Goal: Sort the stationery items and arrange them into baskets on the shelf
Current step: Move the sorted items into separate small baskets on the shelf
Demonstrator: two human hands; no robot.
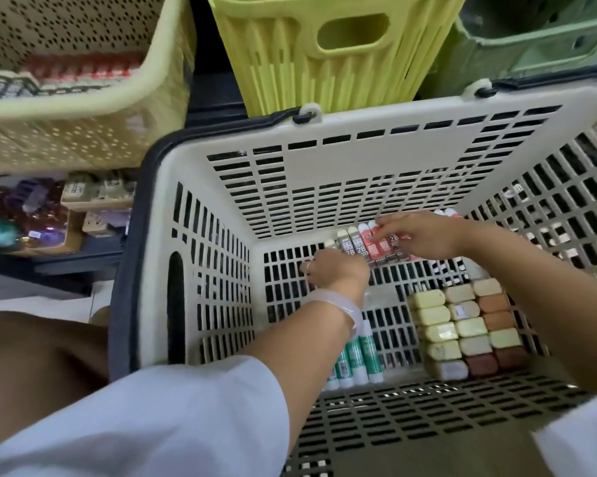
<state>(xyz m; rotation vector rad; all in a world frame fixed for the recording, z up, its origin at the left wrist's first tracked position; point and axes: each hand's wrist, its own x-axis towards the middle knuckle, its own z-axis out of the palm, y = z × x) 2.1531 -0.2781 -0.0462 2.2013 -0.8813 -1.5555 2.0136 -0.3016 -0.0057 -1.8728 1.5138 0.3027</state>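
Observation:
A big cream slotted basket (324, 166) with a dark rim fills the middle of the view. Along its far inner wall lies a row of small grey and red lead tubes (359, 246) marked 2B. My left hand (335, 273) is at the row's left end, fingers curled down against the tubes. My right hand (424, 235) lies over the right part of the row and pinches red tubes with its fingertips. Green and white glue sticks (355, 359) lie near the front. Rows of yellow, cream and brown erasers (469, 328) fill the right front.
A cream perforated basket (83, 108) with red-capped items stands at upper left. A yellow-green slotted basket (324, 46) and a green one (538, 32) stand behind. Boxes and small goods (49, 215) sit on a lower shelf at left. My knee (32, 359) is at lower left.

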